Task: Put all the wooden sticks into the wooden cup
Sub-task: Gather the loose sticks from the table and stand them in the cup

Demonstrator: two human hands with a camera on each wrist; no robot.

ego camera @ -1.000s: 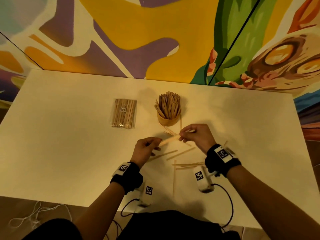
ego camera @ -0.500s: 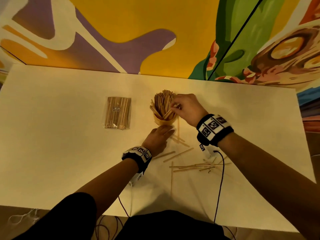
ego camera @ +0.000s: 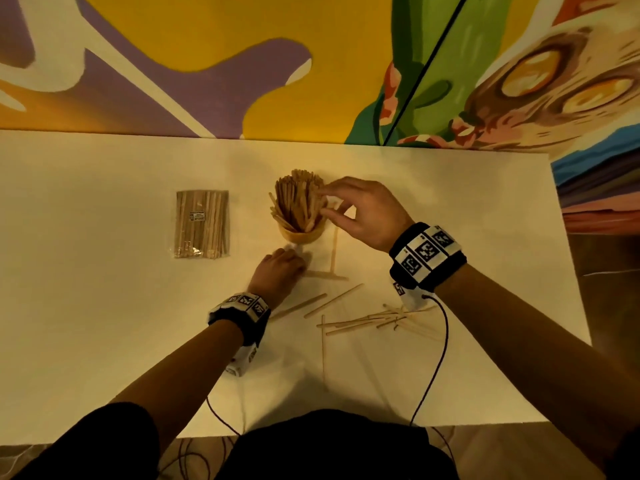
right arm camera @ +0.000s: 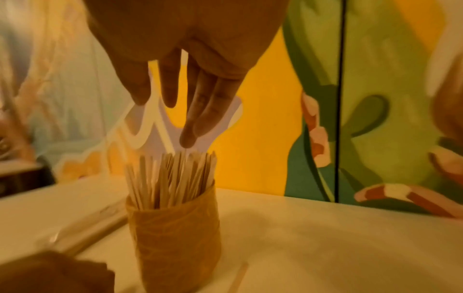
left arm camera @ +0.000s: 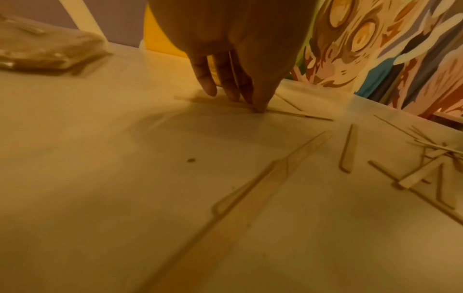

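The wooden cup point(ego camera: 302, 234) stands mid-table, packed with upright wooden sticks point(ego camera: 298, 199). My right hand point(ego camera: 325, 206) hovers at the cup's right, fingers straight and loose just above the stick tops point(right arm camera: 172, 168), holding nothing point(right arm camera: 175, 119). My left hand point(ego camera: 298, 261) is on the table in front of the cup. Its straight fingertips point(left arm camera: 258, 107) press down on a flat stick point(ego camera: 327, 276). Several loose sticks point(ego camera: 367, 320) lie scattered in front and to the right point(left arm camera: 431, 156). One stick point(ego camera: 334, 247) lies right of the cup.
A clear packet of sticks point(ego camera: 202, 223) lies left of the cup on the white table point(ego camera: 104, 306). Wrist-camera cables point(ego camera: 436, 358) trail towards the near edge. A painted wall runs along the far edge.
One second ago both hands held a stick in front of the cup. My right hand carried it to the cup and now hangs there with nothing in it. My left hand dropped onto the table.
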